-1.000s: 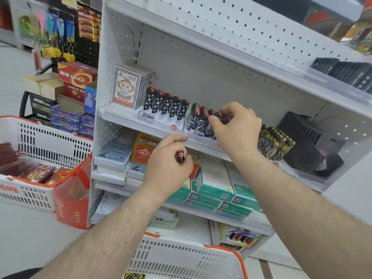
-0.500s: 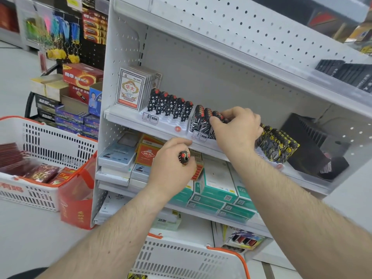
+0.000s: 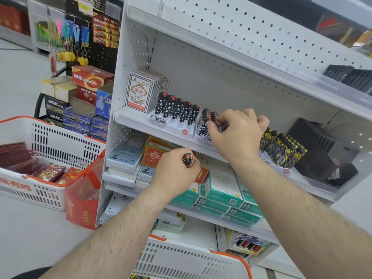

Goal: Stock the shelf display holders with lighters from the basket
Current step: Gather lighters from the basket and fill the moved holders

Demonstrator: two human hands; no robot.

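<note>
- Lighters with a black-and-white pattern and red caps (image 3: 204, 122) stand in a white display holder (image 3: 198, 135) at the shelf (image 3: 141, 125) front edge, beside a star-patterned row (image 3: 177, 107).
- Basket (image 3: 193, 260), white with an orange rim, sits below the shelves.
- Right hand (image 3: 237, 133) curls its fingers over that row, pinching one lighter.
- Left hand (image 3: 175, 172), under the shelf edge, grips one lighter (image 3: 188, 159) upright in a fist.

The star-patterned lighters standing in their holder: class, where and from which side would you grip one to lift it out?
Pinch the red-capped top of a star-patterned lighter, coming from above. They stand upright, packed side by side in the holder, so only the tops are free.
</note>
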